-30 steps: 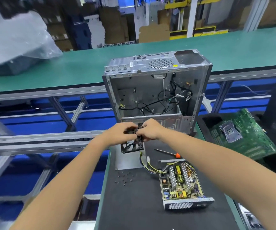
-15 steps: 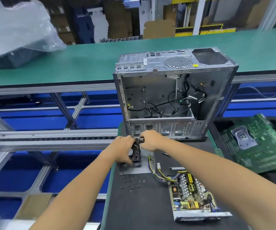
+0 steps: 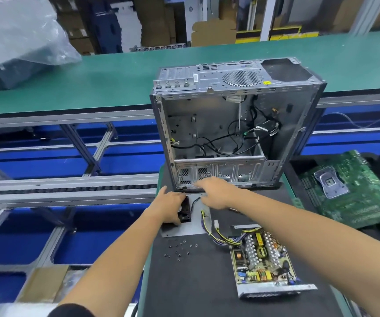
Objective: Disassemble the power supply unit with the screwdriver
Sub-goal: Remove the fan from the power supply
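Resting on the black mat's right front edge, the 1 opened power supply unit (image 3: 265, 264) looks light, stiff and fragile; better gripped by its metal tray rim than its board. The left hand (image 3: 169, 208) grips 1 small fan (image 3: 185, 212) near the mat's left edge. The right hand (image 3: 214, 194) reaches out, fingers straight, holding nothing. About 12 loose screws (image 3: 179, 249) lie beside.

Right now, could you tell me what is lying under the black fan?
The black fan rests on a flat grey metal plate, which lies on the black mat. The left hand covers most of the fan, so anything beneath that part is hidden.
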The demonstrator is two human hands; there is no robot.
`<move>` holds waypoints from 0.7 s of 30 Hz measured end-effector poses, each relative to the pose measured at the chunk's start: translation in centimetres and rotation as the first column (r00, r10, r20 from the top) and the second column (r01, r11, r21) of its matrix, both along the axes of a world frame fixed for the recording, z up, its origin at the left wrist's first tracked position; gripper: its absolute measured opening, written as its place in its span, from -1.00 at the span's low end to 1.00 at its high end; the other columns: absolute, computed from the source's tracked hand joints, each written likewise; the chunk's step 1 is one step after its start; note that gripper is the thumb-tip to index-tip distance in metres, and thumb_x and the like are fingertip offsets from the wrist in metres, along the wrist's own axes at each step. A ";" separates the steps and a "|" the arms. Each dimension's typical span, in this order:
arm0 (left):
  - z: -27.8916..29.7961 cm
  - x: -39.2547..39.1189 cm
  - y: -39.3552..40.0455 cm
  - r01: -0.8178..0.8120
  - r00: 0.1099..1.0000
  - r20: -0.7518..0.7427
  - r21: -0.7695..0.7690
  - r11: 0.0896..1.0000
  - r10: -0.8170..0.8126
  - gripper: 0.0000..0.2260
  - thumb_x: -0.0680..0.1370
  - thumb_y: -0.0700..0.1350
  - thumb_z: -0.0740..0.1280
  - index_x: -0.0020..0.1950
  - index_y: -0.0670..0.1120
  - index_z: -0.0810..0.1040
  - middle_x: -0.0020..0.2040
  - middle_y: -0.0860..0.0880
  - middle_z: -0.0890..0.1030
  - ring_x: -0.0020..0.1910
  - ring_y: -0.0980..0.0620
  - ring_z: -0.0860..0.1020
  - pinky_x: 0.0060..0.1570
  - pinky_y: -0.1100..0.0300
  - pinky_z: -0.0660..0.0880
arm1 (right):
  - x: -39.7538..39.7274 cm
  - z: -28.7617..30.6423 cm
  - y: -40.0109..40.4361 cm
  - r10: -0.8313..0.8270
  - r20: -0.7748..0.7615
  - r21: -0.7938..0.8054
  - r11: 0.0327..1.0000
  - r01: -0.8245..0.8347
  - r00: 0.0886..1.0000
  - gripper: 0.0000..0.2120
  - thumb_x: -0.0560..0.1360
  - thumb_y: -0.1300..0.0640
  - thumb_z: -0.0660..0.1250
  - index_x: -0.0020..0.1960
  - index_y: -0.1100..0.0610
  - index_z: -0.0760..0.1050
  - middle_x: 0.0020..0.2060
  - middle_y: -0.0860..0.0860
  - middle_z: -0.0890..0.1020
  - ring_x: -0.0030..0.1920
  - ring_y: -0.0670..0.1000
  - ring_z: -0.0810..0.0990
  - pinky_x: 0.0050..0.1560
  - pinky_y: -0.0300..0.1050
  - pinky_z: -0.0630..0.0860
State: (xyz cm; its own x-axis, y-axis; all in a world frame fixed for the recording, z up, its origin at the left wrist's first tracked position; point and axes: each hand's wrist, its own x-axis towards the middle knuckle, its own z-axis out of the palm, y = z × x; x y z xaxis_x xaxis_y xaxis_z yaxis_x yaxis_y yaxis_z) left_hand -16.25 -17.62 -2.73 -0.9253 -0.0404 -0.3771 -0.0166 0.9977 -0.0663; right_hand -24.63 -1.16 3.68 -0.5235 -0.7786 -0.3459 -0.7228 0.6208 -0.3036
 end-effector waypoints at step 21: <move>5.8 -4.0 15.4 0.193 0.980 -0.026 0.382 0.904 -0.198 -0.77 0.54 0.00 0.34 -0.01 -0.17 0.58 -0.06 -0.13 0.63 -0.09 -0.10 0.56 -0.09 0.04 0.49 | 1.1 4.3 14.7 -0.218 -0.131 0.128 0.963 0.235 0.967 -0.91 0.49 0.21 0.22 -0.17 0.15 0.34 -0.10 0.13 0.55 -0.17 0.12 0.51 -0.24 -0.09 0.42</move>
